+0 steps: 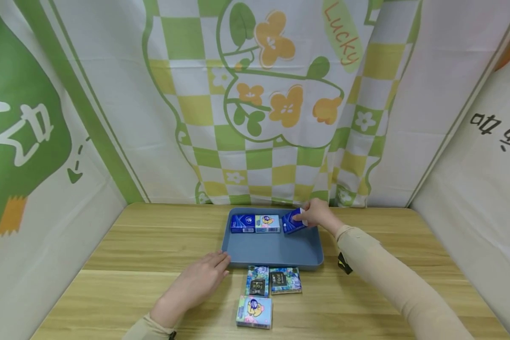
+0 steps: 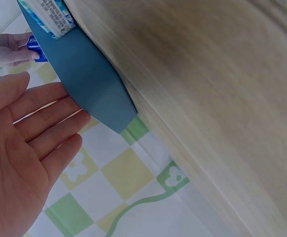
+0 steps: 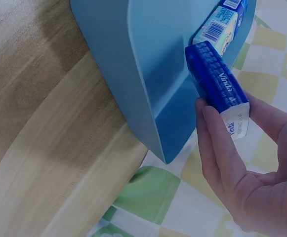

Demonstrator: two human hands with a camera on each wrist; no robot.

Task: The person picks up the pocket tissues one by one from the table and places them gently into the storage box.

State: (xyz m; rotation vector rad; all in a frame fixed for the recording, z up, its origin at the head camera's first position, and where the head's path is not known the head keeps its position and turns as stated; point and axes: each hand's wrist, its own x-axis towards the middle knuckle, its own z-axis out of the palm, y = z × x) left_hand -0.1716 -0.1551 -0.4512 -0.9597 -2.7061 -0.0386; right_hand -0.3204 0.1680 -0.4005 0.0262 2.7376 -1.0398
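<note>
I see right hand (image 1: 320, 215) pinching blue tissue pack (image 1: 289, 225) at tray's (image 1: 276, 249) far-right corner | pack's long axis slants, white end rightward, palm side | left hand (image 1: 197, 282) holds nothing, fingers nearly straight, touching tray

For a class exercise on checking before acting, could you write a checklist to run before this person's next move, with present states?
1. Right hand grips the Vinda pack: ok.
2. Left hand is at the tray's near-left corner: ok.
3. Dark-blue pack and duck pack sit side by side in the tray: ok.
4. Vinda pack is squared with those two: not ok, angled.
5. Vinda pack rests on the tray's floor: cannot tell.
</note>
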